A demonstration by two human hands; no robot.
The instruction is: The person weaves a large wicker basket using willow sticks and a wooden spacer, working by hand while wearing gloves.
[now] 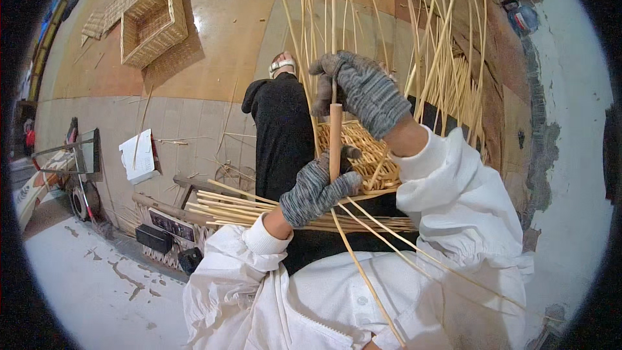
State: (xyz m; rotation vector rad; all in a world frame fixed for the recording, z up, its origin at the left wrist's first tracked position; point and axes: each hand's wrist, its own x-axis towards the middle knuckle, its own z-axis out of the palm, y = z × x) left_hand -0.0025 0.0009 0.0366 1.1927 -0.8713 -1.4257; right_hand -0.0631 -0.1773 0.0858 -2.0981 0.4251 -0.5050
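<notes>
My left hand [314, 188], in a grey knitted glove, is closed round the lower end of a smooth, thick wooden stick [335, 136] held upright. Above it, my right hand [363, 87], gloved alike, has its fingers curled round a thin upright cane [334, 19] just over the stick's top. Whether the cane and stick join is hidden by the fingers. Beneath the right wrist lies a woven wicker piece [372, 155], with long pale canes rising beyond it. A few loose canes [366, 269] run from below the left hand across my lap.
A finished rectangular wicker basket [154, 23] stands at the far left. A bundle of canes [227, 210] lies across in front of me. White paper [138, 157] and cane scraps are on the boarded floor. A taller sheaf of canes [457, 84] spreads at the right.
</notes>
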